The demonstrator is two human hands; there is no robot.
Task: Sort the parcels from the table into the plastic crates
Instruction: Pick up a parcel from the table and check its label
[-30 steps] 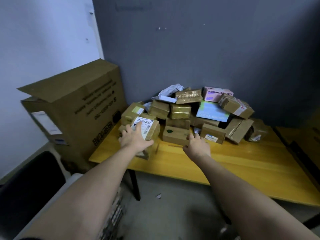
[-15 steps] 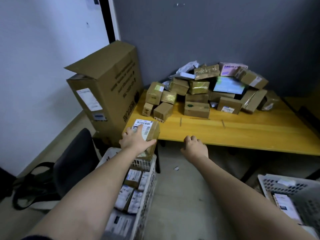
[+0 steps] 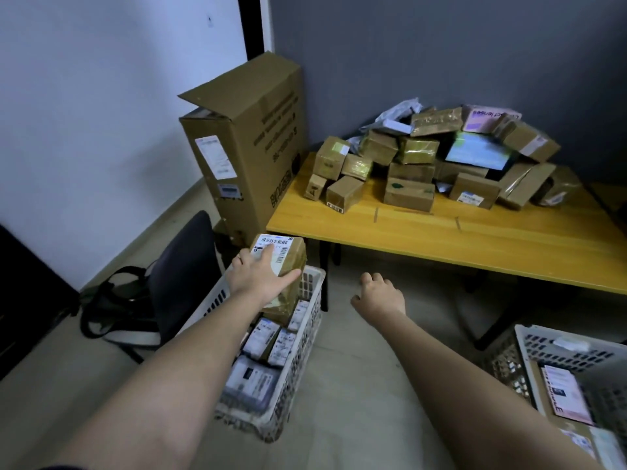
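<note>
My left hand (image 3: pixel 259 278) grips a brown taped parcel (image 3: pixel 288 257) with a white barcode label, holding it over the far end of a white plastic crate (image 3: pixel 288 378) on the floor. Several labelled parcels lie inside that crate. My right hand (image 3: pixel 380 296) hangs over the floor between crate and table, fingers loosely curled, holding nothing. A heap of brown parcels (image 3: pixel 437 157) sits at the back of the yellow wooden table (image 3: pixel 475 239). A second white crate (image 3: pixel 576 354) with some parcels stands at the lower right.
A tall cardboard box (image 3: pixel 247 150) with an open flap stands left of the table against the wall. A dark chair (image 3: pixel 183 276) and a black bag (image 3: pixel 115 303) sit left of the near crate. Bare floor lies between the two crates.
My left hand has carried the labelled parcel off the table and down over the left crate. My right hand has drawn back from the parcel heap to hang over the floor.
</note>
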